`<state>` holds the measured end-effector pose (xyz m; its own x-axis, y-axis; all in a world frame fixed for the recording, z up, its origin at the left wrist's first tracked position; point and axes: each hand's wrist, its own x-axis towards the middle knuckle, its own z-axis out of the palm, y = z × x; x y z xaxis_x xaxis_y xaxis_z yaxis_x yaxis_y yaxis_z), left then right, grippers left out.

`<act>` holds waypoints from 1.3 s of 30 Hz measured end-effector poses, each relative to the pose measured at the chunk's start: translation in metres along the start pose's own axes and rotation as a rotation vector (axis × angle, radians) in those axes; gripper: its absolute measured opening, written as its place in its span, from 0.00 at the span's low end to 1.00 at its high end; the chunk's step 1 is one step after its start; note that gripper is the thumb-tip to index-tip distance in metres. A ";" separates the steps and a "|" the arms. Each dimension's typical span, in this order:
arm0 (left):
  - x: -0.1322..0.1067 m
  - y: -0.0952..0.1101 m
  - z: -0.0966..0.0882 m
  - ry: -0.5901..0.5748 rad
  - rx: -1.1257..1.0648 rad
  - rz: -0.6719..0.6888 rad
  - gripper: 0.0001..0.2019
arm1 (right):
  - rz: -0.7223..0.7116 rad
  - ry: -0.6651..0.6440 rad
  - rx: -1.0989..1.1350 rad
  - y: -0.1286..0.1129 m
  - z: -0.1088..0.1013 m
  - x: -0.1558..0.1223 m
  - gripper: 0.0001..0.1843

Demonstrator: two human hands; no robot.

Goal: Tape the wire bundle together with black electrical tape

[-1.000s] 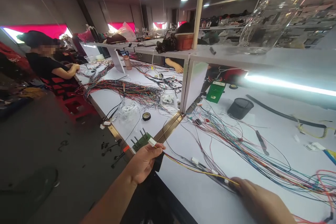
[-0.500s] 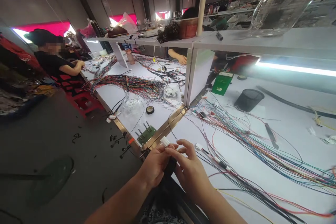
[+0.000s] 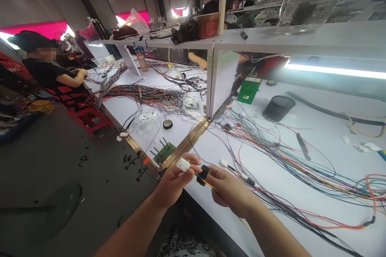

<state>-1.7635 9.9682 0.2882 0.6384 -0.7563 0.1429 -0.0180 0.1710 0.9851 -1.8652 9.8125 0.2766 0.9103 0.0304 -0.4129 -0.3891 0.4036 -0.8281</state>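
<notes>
My left hand [image 3: 176, 178] is closed on a white plug connector [image 3: 183, 164], pinched between thumb and fingers with its face turned up. Close beside it, my right hand [image 3: 230, 188] grips a small black piece [image 3: 205, 172], whose exact kind I cannot make out. A thin yellow wire [image 3: 210, 185] runs from between the hands along the right fingers. Both hands are above the near edge of the white table. Just beyond the left hand stands a green block with metal pins [image 3: 164, 152].
Bundled wires [image 3: 271, 152] with connectors spread over the right table. A black mesh cup [image 3: 279, 107] and green booklet [image 3: 249, 90] stand behind them. A tape roll [image 3: 167, 124] and another wire bundle [image 3: 144, 96] lie left. A shelf [image 3: 295, 42] spans above. A co-worker [image 3: 45, 62] sits far left.
My hands have moved apart slightly, and the white connector has turned toward me. The black piece and yellow wire now show at my right hand. The whole view has shifted a little.
</notes>
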 end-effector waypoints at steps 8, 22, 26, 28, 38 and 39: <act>0.013 0.007 0.011 0.218 0.184 0.032 0.10 | -0.555 0.218 -0.582 -0.004 0.012 -0.023 0.25; 0.012 -0.005 0.018 0.112 -0.172 0.122 0.13 | -0.008 0.163 -0.074 -0.009 -0.006 -0.016 0.13; 0.020 -0.005 0.014 0.175 -0.049 0.121 0.15 | -0.124 0.079 -0.151 -0.017 -0.010 -0.031 0.23; 0.023 -0.002 0.017 0.298 0.033 0.084 0.15 | -0.284 0.111 -0.353 -0.017 -0.007 -0.036 0.23; 0.027 -0.003 0.025 0.413 -0.406 -0.028 0.14 | -0.764 0.527 -0.664 0.002 0.006 -0.020 0.13; 0.028 -0.005 0.025 0.419 -0.449 -0.036 0.14 | -0.664 0.542 -0.482 0.001 0.005 -0.018 0.10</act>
<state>-1.7646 9.9304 0.2901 0.8823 -0.4698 -0.0287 0.2769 0.4687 0.8389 -1.8815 9.8165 0.2855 0.8234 -0.5402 0.1737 0.0519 -0.2332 -0.9710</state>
